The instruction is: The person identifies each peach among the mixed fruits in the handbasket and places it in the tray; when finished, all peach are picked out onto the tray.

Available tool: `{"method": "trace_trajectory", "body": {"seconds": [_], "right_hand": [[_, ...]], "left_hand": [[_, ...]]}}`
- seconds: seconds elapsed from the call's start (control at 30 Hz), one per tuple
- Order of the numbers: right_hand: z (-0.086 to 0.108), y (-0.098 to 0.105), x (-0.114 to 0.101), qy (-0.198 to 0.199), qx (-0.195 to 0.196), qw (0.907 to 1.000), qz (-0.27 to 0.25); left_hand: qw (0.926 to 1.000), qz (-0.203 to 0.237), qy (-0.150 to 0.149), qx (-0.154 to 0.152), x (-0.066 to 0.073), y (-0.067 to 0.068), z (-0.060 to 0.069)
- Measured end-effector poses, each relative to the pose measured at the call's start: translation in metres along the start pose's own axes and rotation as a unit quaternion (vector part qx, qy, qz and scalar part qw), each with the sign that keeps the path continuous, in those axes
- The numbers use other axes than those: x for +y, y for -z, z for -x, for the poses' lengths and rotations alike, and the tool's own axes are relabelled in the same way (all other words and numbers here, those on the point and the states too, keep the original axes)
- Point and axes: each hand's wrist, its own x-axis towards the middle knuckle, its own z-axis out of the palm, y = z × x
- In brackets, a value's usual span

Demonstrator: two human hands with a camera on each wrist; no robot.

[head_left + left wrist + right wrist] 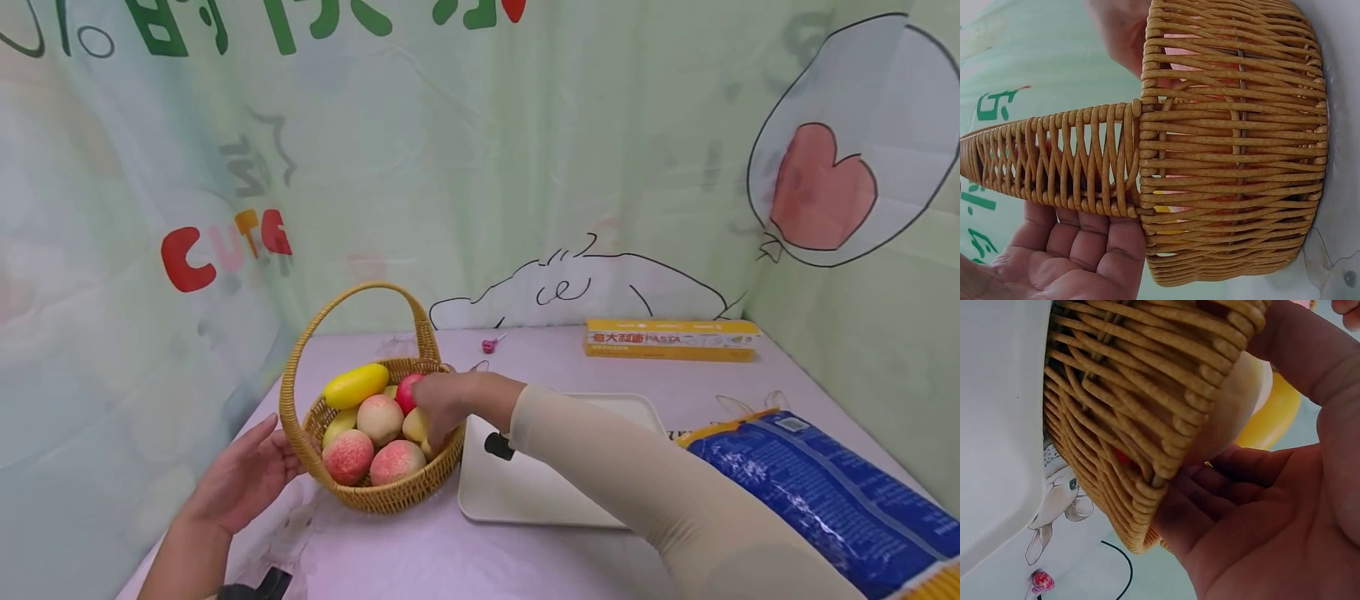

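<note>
A wicker basket [397, 496] with a tall arched handle stands left of centre. In it lie several peaches [380, 419], a long yellow fruit [357, 386] and a red fruit [408, 392]. My right hand [450, 404] reaches in over the basket's right side. Its thumb and fingers lie around a pale yellow-pink fruit [1232, 415]; the fingertips are partly hidden. At the left, my left hand [247, 471] rests by the handle's base with extended fingers. In the left wrist view, these fingers [1082, 240] pass behind the handle [1054, 162].
Right of the basket lies a white tray [540, 500], partly under my right forearm. A blue bag [817, 492] is at the right, and a yellow pasta box [671, 342] at the back. A small lollipop [490, 345] lies behind the basket. Printed curtains enclose the table.
</note>
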Motion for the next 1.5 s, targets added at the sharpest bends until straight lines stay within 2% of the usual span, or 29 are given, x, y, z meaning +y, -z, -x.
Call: {"method": "trace_trajectory", "body": {"seconds": [0.37, 0.53, 0.73, 0.97, 1.2, 1.33, 1.5], "right_hand": [[-0.003, 0.004, 0.002, 0.01, -0.034, 0.9993, 0.014], [-0.002, 0.006, 0.002, -0.004, -0.032, 0.9994, 0.01], [0.002, 0.009, 0.003, 0.004, -0.026, 0.9995, 0.019], [0.006, 0.013, 0.007, 0.01, -0.012, 0.9997, -0.019], [0.011, 0.016, 0.01, 0.019, 0.023, 0.9978, -0.06], [0.017, 0.018, 0.013, 0.034, 0.038, 0.9943, -0.093], [0.025, 0.017, 0.018, 0.047, 0.055, 0.9873, -0.141]], "left_hand": [[0.9993, -0.035, -0.005, 0.006, 0.003, -0.002, -0.007], [0.9992, -0.039, -0.009, 0.011, 0.003, -0.003, -0.01], [0.9988, -0.042, -0.007, 0.023, 0.003, -0.005, -0.009], [0.9989, -0.038, -0.004, 0.028, 0.003, -0.005, -0.008], [0.9986, -0.041, -0.006, 0.032, 0.002, -0.004, -0.006], [0.9992, -0.027, -0.008, 0.027, 0.001, -0.004, -0.005], [0.9989, -0.026, -0.006, 0.038, -0.002, -0.005, -0.001]]}}
